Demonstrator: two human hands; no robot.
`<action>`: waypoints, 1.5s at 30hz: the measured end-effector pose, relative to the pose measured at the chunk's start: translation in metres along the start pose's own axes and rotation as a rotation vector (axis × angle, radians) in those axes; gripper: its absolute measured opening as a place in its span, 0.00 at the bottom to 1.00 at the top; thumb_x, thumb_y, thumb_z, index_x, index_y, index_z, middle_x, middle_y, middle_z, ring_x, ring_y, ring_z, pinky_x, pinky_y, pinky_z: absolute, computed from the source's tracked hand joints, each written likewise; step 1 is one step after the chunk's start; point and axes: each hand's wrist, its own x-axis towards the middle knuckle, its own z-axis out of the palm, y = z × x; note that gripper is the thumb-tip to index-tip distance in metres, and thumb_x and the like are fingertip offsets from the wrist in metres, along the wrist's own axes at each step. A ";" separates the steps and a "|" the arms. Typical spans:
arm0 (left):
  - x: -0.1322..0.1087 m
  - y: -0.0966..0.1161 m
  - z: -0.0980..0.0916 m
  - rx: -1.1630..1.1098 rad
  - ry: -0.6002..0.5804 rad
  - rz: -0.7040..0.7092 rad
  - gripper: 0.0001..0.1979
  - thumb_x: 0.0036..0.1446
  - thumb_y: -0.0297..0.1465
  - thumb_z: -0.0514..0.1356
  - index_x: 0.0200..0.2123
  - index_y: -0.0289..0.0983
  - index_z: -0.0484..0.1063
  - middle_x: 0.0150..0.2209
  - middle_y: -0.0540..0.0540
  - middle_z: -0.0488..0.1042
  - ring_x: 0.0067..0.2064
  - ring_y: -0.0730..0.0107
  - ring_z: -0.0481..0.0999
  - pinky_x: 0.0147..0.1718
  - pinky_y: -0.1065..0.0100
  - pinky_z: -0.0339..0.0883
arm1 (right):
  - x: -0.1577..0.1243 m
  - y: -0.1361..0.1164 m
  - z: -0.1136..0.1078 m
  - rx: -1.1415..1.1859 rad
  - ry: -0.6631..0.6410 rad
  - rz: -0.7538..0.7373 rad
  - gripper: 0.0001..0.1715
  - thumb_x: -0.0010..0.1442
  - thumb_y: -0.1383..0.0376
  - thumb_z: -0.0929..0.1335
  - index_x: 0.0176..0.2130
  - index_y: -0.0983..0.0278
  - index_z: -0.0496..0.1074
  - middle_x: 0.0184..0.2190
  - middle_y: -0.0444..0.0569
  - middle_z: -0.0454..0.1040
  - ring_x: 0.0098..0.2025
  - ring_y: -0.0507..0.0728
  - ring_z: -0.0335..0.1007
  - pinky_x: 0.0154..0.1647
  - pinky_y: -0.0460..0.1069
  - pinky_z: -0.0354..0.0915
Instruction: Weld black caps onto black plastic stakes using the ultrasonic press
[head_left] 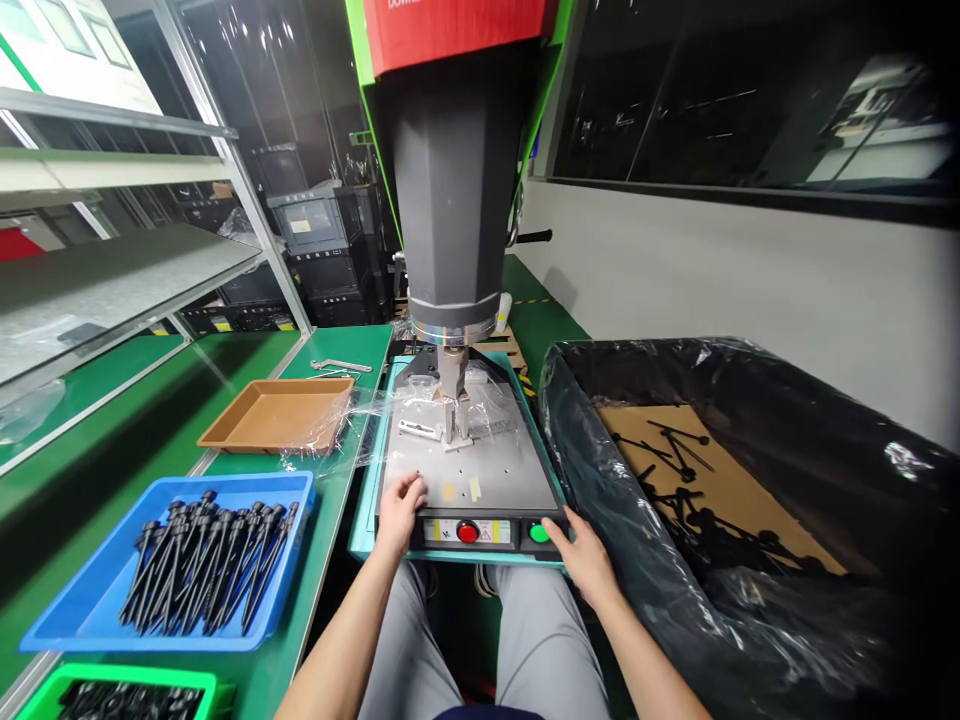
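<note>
My right hand (589, 560) is at the front right corner of the machine base. Its thumb touches a green button (539, 533), and the other fingers are spread over the corner. At the front left corner my left hand (401, 510) rests with curled fingers; whatever is in or under them, if anything, is hidden. Between the hands sits a red button (467, 532) on the front panel. Beyond them, the metal tool head (452, 375) comes down to a small fixture (454, 430) on the grey plate (427, 470). Clear plastic film (487, 400) lies around the fixture.
On the left bench stand a blue tray (304, 490) of black long-stemmed parts (210, 560), a brown tray (262, 385), a green bin (214, 690) and a wrench (341, 366). At right, a black-lined box (592, 480) holds similar parts. The machine body (450, 200) hangs overhead.
</note>
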 end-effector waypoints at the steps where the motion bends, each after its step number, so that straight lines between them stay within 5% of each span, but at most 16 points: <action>1: 0.005 0.004 0.013 -0.120 -0.051 -0.108 0.19 0.51 0.39 0.68 0.43 0.35 0.73 0.49 0.35 0.75 0.47 0.58 0.78 0.50 0.59 0.70 | 0.001 -0.009 0.000 0.000 0.056 -0.022 0.35 0.54 0.44 0.66 0.51 0.65 0.72 0.51 0.61 0.73 0.55 0.70 0.69 0.57 0.64 0.64; 5: 0.030 0.013 0.048 -0.528 -0.146 -0.396 0.18 0.56 0.41 0.64 0.43 0.34 0.71 0.52 0.35 0.74 0.47 0.62 0.78 0.46 0.64 0.74 | 0.005 -0.050 0.014 0.229 0.019 -0.076 0.29 0.57 0.47 0.66 0.48 0.65 0.72 0.50 0.61 0.73 0.48 0.66 0.74 0.51 0.62 0.70; 12: 0.050 0.027 0.069 -0.864 -0.070 -0.417 0.11 0.61 0.38 0.60 0.38 0.35 0.71 0.45 0.39 0.77 0.43 0.66 0.79 0.38 0.67 0.77 | 0.026 -0.108 0.083 0.469 -0.448 -0.018 0.29 0.57 0.52 0.65 0.52 0.67 0.68 0.50 0.62 0.74 0.46 0.63 0.76 0.44 0.57 0.74; 19: 0.040 0.047 0.073 -0.922 -0.096 -0.364 0.08 0.65 0.30 0.56 0.36 0.33 0.72 0.33 0.44 0.79 0.28 0.77 0.77 0.28 0.78 0.74 | 0.068 -0.136 0.131 0.284 -0.396 -0.045 0.29 0.59 0.63 0.61 0.59 0.67 0.62 0.45 0.56 0.76 0.30 0.55 0.76 0.30 0.51 0.74; 23: 0.035 0.053 0.077 -0.914 -0.114 -0.357 0.04 0.62 0.24 0.57 0.34 0.31 0.72 0.32 0.44 0.78 0.27 0.77 0.77 0.27 0.79 0.74 | 0.083 -0.142 0.128 0.143 -0.246 -0.097 0.27 0.59 0.65 0.61 0.57 0.68 0.65 0.40 0.56 0.77 0.38 0.61 0.76 0.44 0.56 0.70; 31: 0.035 0.064 0.081 -0.907 -0.169 -0.313 0.04 0.60 0.21 0.58 0.34 0.31 0.73 0.31 0.43 0.78 0.29 0.74 0.79 0.30 0.77 0.75 | 0.114 -0.174 0.102 0.110 -0.076 -0.372 0.33 0.62 0.55 0.61 0.62 0.65 0.62 0.60 0.60 0.62 0.61 0.64 0.59 0.61 0.59 0.58; 36: 0.038 0.075 0.083 -0.896 -0.183 -0.292 0.05 0.61 0.21 0.57 0.34 0.30 0.73 0.31 0.43 0.79 0.29 0.75 0.79 0.30 0.78 0.75 | 0.141 -0.198 0.109 0.142 -0.115 -0.469 0.25 0.56 0.54 0.66 0.49 0.64 0.74 0.53 0.58 0.70 0.58 0.63 0.63 0.61 0.57 0.58; 41: 0.043 0.077 0.082 -0.888 -0.199 -0.290 0.05 0.61 0.22 0.57 0.34 0.30 0.72 0.31 0.42 0.79 0.26 0.75 0.78 0.26 0.77 0.74 | 0.154 -0.211 0.111 0.153 -0.121 -0.455 0.19 0.55 0.56 0.65 0.41 0.64 0.75 0.44 0.56 0.75 0.48 0.64 0.71 0.54 0.59 0.64; 45: 0.048 0.075 0.081 -0.886 -0.190 -0.279 0.05 0.62 0.22 0.56 0.34 0.31 0.72 0.29 0.44 0.78 0.26 0.76 0.78 0.27 0.78 0.73 | 0.150 -0.217 0.103 0.171 -0.098 -0.479 0.17 0.55 0.57 0.65 0.39 0.63 0.74 0.45 0.56 0.75 0.52 0.64 0.68 0.57 0.60 0.61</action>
